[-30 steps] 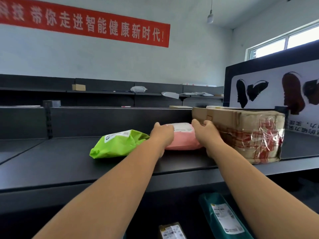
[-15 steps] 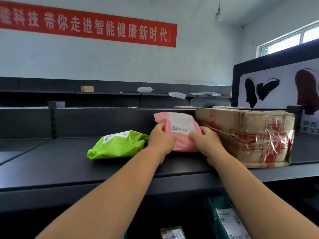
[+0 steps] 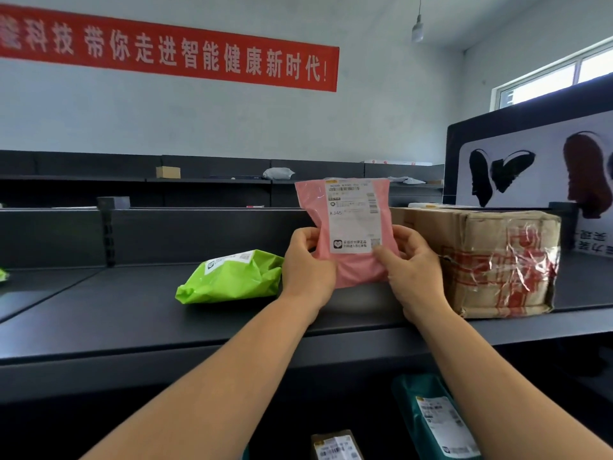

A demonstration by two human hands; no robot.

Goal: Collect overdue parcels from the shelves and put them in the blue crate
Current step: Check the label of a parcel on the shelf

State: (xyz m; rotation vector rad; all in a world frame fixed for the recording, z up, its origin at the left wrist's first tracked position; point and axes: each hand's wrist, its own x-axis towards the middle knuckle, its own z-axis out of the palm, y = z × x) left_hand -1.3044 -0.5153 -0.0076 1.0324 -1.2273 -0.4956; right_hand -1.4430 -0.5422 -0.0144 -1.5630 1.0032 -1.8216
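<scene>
Both hands, the left hand [image 3: 306, 260] and right hand [image 3: 409, 260], pinch the pink parcel [image 3: 348, 227] upright above the shelf [image 3: 132, 310], label facing them, but the slick film could perhaps slip from such light fingertip holds.

**Around the shelving: wall, window and signage**

A red banner [image 3: 166, 49] with white Chinese characters stretches across the pale back wall, toward its upper left. A light bulb [image 3: 417, 29] hangs from the ceiling on a cord near the top right. A window [image 3: 560, 81] sits high on the right wall. Below it, a dark-framed white poster [image 3: 537, 167] printed with dark shoe shapes stands at the right edge.
</scene>
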